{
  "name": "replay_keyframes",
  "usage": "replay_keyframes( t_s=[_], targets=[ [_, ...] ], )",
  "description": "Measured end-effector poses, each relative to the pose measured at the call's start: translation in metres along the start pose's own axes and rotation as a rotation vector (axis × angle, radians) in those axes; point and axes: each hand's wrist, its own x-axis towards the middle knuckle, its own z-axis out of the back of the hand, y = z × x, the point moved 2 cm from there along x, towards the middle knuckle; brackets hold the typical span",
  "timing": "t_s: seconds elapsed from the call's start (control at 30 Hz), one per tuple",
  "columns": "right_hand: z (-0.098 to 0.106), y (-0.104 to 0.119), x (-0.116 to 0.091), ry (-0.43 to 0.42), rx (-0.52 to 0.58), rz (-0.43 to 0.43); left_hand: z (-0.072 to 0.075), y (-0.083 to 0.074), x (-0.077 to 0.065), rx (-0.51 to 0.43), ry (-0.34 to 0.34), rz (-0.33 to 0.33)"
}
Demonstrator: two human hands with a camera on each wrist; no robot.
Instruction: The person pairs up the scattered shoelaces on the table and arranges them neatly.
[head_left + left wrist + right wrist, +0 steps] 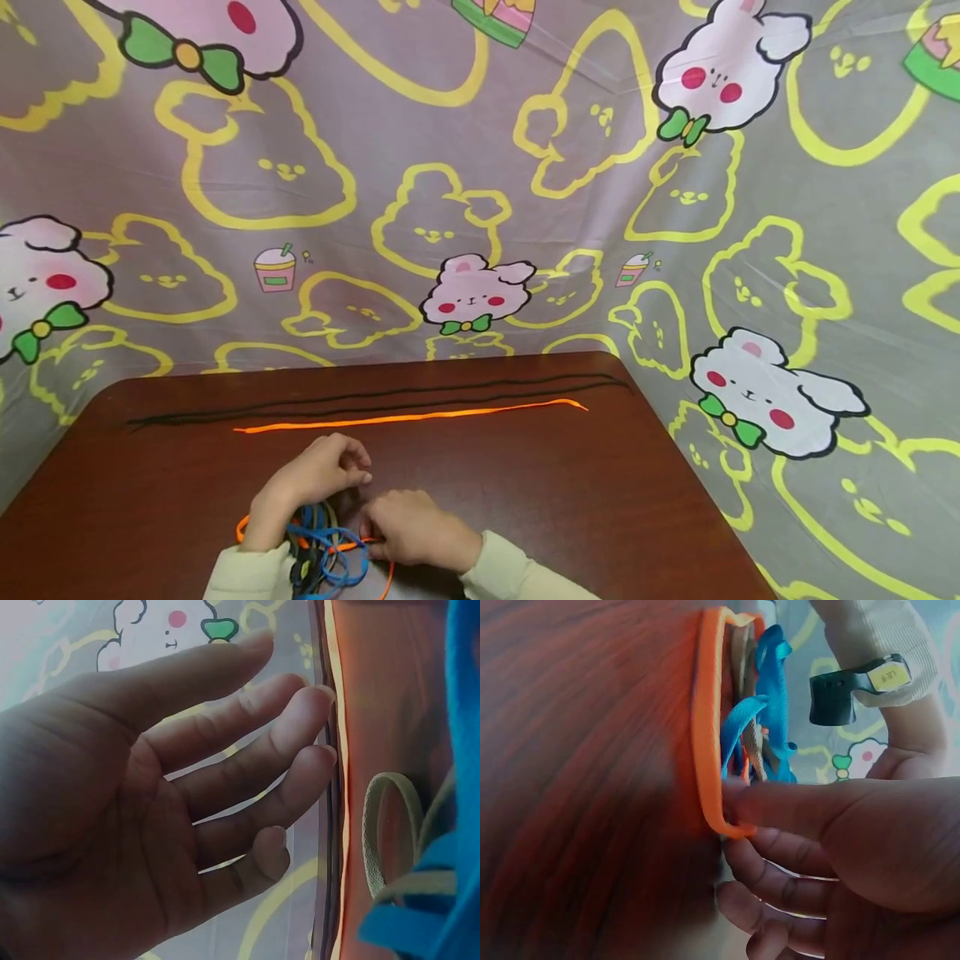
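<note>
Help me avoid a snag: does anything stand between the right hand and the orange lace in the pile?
Nothing visible: the right hand pinches that orange lace. Blue lace and tan lace lie bunched beside it, though, and might catch.

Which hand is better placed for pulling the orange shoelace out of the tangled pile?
Probably the right hand: its thumb and fingers pinch that orange shoelace beside the tangled pile. The left hand holds nothing, its fingers loosely curved.

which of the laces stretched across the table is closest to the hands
The straight orange lace. It lies nearer the left hand and right hand than the black strands, which run behind it.
</note>
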Motion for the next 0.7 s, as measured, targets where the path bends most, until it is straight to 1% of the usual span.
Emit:
replay_keyframes(
  t_s=[0.17,0.27,0.37,0.47,0.57,0.7],
  targets=[
    [0.0,0.002,-0.001,-0.009,0.005,-0.02,0.001,-0.001,-0.003,-0.002,-0.013,-0.024],
    [0.004,0.001,-0.003,-0.026,0.037,-0.014,0.003,-0.006,-0.004,0.01,-0.02,-0.021],
    [0.012,0.0,-0.005,-0.055,0.079,-0.007,0.005,-0.013,-0.005,0.026,-0.026,-0.025],
    [0.024,-0.001,-0.009,-0.074,0.126,-0.012,0.007,-0.018,-0.005,0.023,-0.025,-0.019],
    [0.035,-0.004,-0.013,-0.1,0.188,-0.02,0.006,-0.019,-0.005,0.027,-0.02,-0.012],
    [0.048,-0.007,-0.019,-0.173,0.242,-0.009,0.004,-0.019,-0.004,0.044,-0.012,0.008]
  ],
)
